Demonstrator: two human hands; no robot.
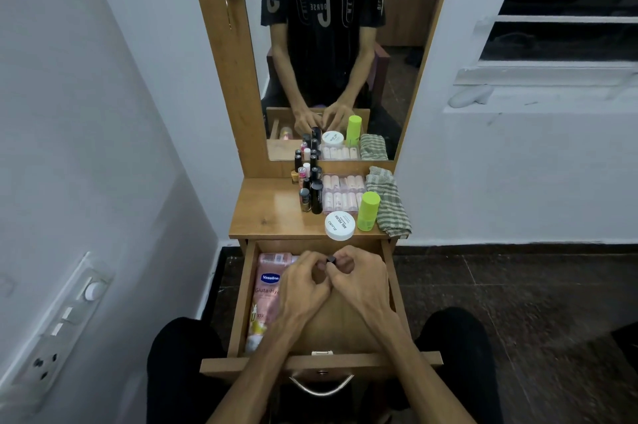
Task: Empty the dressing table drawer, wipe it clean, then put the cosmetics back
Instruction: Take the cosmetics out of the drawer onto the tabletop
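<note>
Wooden tabletop: cosmetics, white jar, green bottle, striped cloth.

Just one head-worn wide-angle cam, looking forward and down, close over the open drawer, dressing table top and mirror straight ahead.

Pink Vaseline lotion bottle in tan wooden drawer; far right, lime-green bottle, white jar, green-and-white striped cloth.

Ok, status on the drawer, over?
Left hand and right hand together over open drawer, pinching a small dark cosmetic. Vaseline lotion tube still inside. Cloth untouched on top.
</note>
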